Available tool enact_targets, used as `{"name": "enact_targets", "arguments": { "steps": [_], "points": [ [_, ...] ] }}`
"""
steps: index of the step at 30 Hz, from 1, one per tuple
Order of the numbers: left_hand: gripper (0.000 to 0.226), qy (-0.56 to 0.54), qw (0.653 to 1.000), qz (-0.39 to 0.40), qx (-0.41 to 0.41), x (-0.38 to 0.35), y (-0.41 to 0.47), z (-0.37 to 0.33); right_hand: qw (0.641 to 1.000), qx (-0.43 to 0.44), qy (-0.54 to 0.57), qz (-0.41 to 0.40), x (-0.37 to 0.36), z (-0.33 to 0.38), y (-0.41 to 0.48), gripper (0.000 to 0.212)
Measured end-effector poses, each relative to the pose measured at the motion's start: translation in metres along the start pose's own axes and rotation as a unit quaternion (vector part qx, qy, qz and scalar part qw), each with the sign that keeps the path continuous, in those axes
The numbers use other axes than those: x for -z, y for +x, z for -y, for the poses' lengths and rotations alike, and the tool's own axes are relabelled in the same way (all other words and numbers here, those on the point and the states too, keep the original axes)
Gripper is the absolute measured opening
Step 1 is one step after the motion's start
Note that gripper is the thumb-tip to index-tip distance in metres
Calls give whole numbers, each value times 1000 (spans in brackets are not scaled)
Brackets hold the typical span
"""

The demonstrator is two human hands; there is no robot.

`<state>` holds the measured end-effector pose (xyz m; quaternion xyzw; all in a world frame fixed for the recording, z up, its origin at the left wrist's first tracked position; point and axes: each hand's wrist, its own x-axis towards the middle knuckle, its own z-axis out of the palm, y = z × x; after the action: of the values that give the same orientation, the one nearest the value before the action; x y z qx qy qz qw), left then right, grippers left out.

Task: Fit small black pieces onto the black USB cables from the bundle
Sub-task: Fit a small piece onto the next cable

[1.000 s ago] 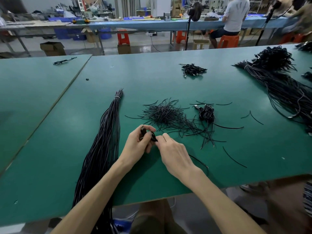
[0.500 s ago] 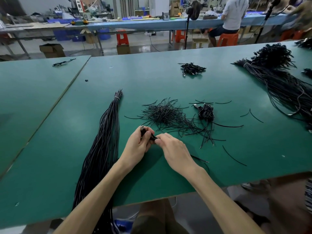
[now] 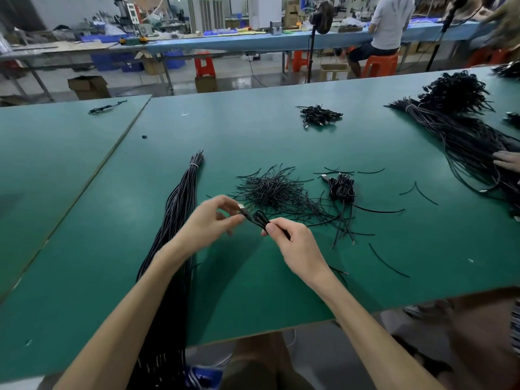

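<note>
Left hand [image 3: 209, 225]: the plug end of the USB cable [image 3: 257, 218] is pinched between thumb and fingertips
Right hand [image 3: 292, 243]: the folded loop of the same cable is nipped between thumb and forefinger, the other fingers curled
Cable's place: held just above the green table [image 3: 281, 130], between the long bundle [image 3: 180, 209] and the heap of small black pieces [image 3: 270, 190]
Step in hand: judged to be the fitting of a piece on the folded cable; whether one is already on cannot be told
Done well: the folds should be held flat and tight while the plug is steadied
Caution: a single piece should be drawn from the heap's near edge, so that tangled neighbours are not dragged along
</note>
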<state>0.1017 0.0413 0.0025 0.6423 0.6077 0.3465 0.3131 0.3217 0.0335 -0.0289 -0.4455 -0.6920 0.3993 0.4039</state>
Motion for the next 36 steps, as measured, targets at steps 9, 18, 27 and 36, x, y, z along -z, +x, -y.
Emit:
{"name": "enact_targets", "arguments": {
  "steps": [9, 18, 27, 36],
  "points": [
    [38, 294, 943, -10, 156, 0, 38, -2, 1000, -7, 13, 3, -1, -5, 2, 25],
    [43, 352, 922, -16, 157, -12, 20, -5, 1000, -2, 19, 0, 0, -6, 1, 26],
    [13, -304, 943, -101, 97, -3, -21, -8, 999, -7, 29, -14, 0, -6, 2, 26],
    [23, -294, 955, 29, 9, -45, -41, -15, 1000, 17, -10, -13, -1, -4, 3, 22]
  ]
}}
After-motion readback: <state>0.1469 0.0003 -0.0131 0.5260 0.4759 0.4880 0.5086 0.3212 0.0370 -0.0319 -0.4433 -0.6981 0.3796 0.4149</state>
